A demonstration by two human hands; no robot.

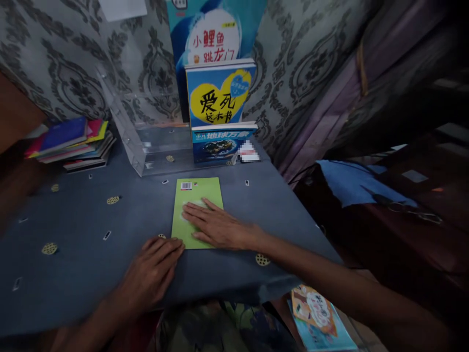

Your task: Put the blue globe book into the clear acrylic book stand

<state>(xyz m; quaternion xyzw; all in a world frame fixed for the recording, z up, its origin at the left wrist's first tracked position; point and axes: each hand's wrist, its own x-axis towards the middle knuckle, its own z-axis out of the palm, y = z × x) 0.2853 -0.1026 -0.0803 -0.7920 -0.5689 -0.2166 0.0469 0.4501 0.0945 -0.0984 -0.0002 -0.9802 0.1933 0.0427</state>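
A light green book (pixel 198 188) lies on the blue-grey tablecloth, with a barcode at its upper left corner. My right hand (pixel 220 227) rests open on its cover, palm down and fingers stretched to the left. At the lower left corner of the book is my left hand (pixel 156 266), its slightly bent fingertips touching the corner while the palm side stays hidden. Behind the green book stands a clear acrylic rack (pixel 135 146). It holds a small blue book (pixel 216 149), a book with a yellow heart (pixel 220 95) and a large teal book (pixel 216 34).
Several stacked books (pixel 75 142) lie at the back left of the tablecloth (pixel 84 264). Below the table's right front edge are more picture books (pixel 318 318). On the right, a blue cloth (pixel 355 183) and scissors (pixel 392 203) lie on a dark red surface. A patterned curtain (pixel 146 58) hangs behind.
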